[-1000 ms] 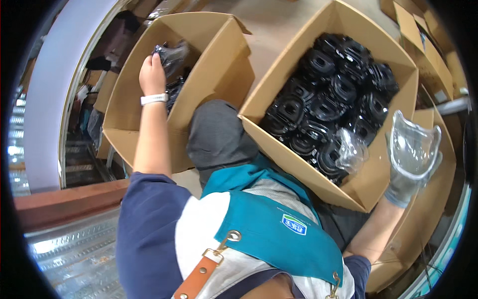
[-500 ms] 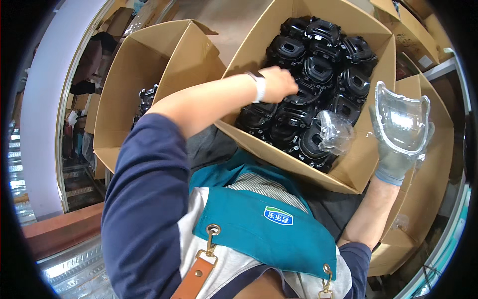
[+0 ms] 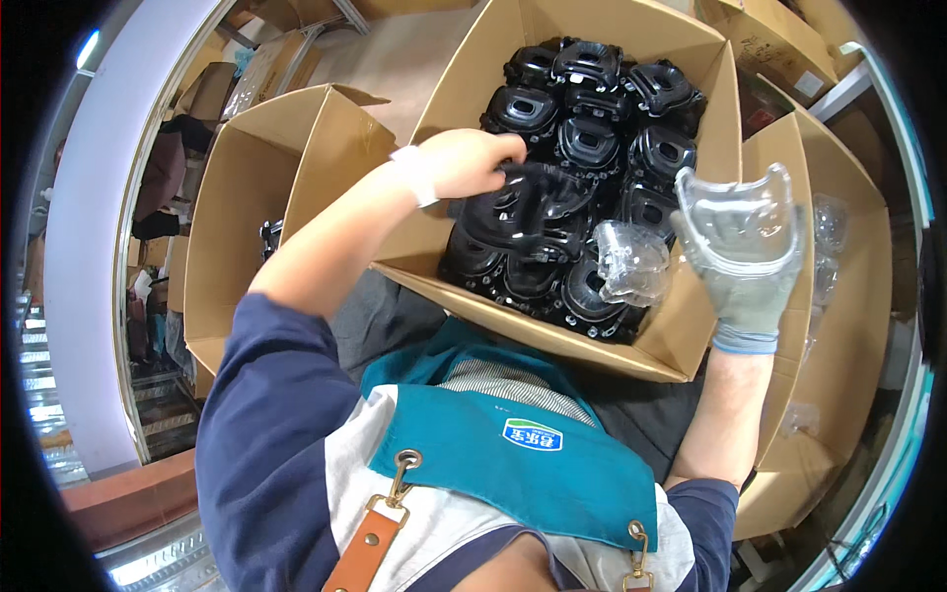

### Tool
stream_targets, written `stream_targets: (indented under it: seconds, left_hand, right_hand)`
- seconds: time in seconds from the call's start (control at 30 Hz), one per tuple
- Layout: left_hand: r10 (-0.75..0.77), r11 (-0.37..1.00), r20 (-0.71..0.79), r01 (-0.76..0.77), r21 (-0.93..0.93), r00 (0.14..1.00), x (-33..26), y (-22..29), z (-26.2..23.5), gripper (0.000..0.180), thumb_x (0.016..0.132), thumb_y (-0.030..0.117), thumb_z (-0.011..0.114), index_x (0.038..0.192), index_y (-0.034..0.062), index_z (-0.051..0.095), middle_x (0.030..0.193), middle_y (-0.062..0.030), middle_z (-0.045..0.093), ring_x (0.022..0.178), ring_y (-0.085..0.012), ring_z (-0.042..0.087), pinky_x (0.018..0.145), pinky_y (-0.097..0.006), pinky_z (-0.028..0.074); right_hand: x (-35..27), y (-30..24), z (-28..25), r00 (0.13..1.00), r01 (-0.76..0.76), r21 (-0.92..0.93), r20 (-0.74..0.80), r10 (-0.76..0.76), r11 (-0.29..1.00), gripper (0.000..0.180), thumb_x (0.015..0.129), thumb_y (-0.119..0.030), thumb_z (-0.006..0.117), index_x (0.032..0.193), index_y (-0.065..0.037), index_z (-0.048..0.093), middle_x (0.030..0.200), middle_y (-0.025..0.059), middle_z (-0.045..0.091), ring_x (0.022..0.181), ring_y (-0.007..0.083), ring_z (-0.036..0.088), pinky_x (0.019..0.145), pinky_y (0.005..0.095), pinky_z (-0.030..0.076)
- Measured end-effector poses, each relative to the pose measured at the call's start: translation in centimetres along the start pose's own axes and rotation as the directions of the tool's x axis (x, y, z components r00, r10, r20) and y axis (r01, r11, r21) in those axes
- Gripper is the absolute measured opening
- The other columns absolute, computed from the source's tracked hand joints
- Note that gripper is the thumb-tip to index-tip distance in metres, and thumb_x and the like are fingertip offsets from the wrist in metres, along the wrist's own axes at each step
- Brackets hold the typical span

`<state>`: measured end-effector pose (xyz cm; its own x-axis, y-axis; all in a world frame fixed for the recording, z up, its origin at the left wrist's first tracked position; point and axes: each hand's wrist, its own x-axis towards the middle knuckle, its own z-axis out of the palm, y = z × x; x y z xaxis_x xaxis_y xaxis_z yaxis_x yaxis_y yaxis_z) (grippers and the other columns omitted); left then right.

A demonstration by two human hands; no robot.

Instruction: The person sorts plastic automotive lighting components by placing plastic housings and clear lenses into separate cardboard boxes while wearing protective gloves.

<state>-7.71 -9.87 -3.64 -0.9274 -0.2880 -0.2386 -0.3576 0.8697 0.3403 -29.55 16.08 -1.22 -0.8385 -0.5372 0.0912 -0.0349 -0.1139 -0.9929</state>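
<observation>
My left hand (image 3: 472, 164), bare with a white band at the wrist, is closed on the upper edge of a black plastic housing (image 3: 525, 212). That piece is tilted and slightly blurred over others like it in an open cardboard box (image 3: 416, 252). My right hand (image 3: 746, 296), in a grey glove, holds a curved clear plastic cover (image 3: 735, 225) beside the box's right wall. More black housings (image 3: 590, 143) with oval openings fill the box in rows. Another clear plastic cover (image 3: 631, 264) lies on top of the near right ones.
To the left stands another open carton (image 3: 237, 212), with a black part just showing inside. A third carton (image 3: 853, 326) on the right holds several clear plastic pieces (image 3: 827, 266). More cardboard boxes (image 3: 769, 44) stand at the far right. A white post (image 3: 84, 247) rises at the left.
My left hand has come up and left, pulling a black housing up from the others. My right hand still holds the clear cover, now turned slightly. The whole view has shifted a little.
</observation>
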Motion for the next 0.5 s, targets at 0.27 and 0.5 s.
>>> stream_targets:
  seconds: [0.27,0.5]
  left_hand:
    - [-0.233,0.428,-0.167,-0.053,-0.902,0.958,0.0,8.9,0.6,0.027,0.091,0.015,0.057,0.115,0.0045,0.055,0.100,-0.0018,0.057,0.097,-0.0101,0.052,0.090,-0.028,0.043]
    - [0.070,0.851,-0.340,-0.234,-0.471,0.938,-0.3,12.4,2.4,0.103,0.074,0.054,0.074,0.143,-0.0067,0.027,0.143,-0.0445,0.008,0.138,-0.0520,0.020,0.110,-0.042,0.033]
  right_hand:
    - [-3.4,1.6,3.9,0.964,0.215,-0.258,0.210,-0.162,0.942,0.060,0.084,-0.044,0.063,0.134,-0.015,0.046,0.126,0.0064,0.058,0.119,0.0268,0.053,0.111,0.0488,0.028]
    - [-4.8,3.9,4.2,0.854,-0.503,0.622,0.465,0.233,0.600,0.059,0.099,-0.054,0.028,0.143,-0.014,0.036,0.139,0.0119,0.047,0.126,0.0281,0.048,0.105,0.0436,0.042]
